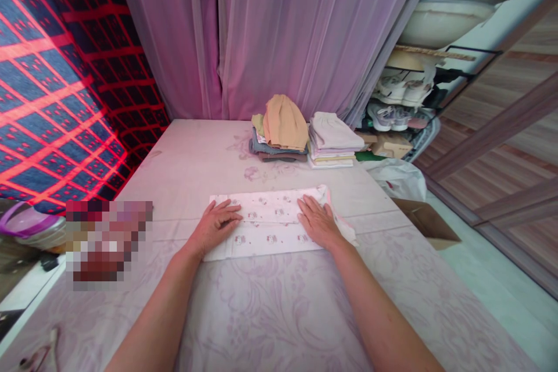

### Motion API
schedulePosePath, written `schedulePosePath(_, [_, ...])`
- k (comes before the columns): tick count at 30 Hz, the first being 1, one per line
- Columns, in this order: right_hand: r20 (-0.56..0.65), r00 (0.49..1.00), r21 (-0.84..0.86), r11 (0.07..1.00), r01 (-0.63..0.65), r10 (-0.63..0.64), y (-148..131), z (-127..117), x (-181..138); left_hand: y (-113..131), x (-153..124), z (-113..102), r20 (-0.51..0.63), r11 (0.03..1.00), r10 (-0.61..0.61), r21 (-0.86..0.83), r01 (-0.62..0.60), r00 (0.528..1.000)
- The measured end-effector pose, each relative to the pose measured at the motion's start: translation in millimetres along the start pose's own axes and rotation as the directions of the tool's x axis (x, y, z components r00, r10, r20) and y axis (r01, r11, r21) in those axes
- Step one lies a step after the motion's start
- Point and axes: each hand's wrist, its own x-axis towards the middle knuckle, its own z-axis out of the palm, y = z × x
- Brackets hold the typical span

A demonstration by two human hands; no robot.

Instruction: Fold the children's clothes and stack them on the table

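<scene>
A white garment (pixel 270 229) with a small cartoon print and a pink edge lies folded into a long strip on the floral table cover (pixel 270 314). My left hand (pixel 218 224) rests flat on its left end, fingers stretched out. On the right part of the cloth my right hand (pixel 320 222) lies flat too, fingers spread a little. Some loose, ruffled fabric shows beyond the right hand. Neither hand grips the cloth. What kind of garment it is, I cannot tell.
Behind it stand a pile of folded clothes topped by an orange garment (pixel 285 122) and a pile of folded white clothes (pixel 333 131). Purple curtains (pixel 279 29) hang at the back. A shoe rack (pixel 401 93) and cardboard box (pixel 425 221) are right; a blurred-out item (pixel 108 238) lies left.
</scene>
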Motion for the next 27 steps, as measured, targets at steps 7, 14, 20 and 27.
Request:
schedulePosePath(7, [-0.269, 0.961, 0.188, 0.982, -0.006, 0.057, 28.3, -10.1, 4.8, -12.4, -1.5, 4.5, -0.142, 0.998, 0.019, -0.057, -0.027, 0.99])
schedulePosePath(14, [-0.214, 0.965, 0.151, 0.981, -0.121, 0.152, 51.2, -23.5, 24.4, 24.2, 2.9, -4.2, -0.204, 0.975, 0.179, 0.166, -0.146, 0.962])
schedulePosePath(20, [-0.093, 0.987, 0.085, 0.988, -0.127, 0.135, 63.4, -35.1, 54.2, 96.8, 11.6, 14.6, 0.007, 0.932, 0.243, 0.274, -0.236, 0.97])
schedulePosePath(27, [-0.019, 0.995, 0.063, 0.993, -0.099, 0.1, 66.2, -38.1, 67.9, 138.2, 46.7, 50.0, 0.138, 0.882, 0.154, 0.428, -0.199, 0.978])
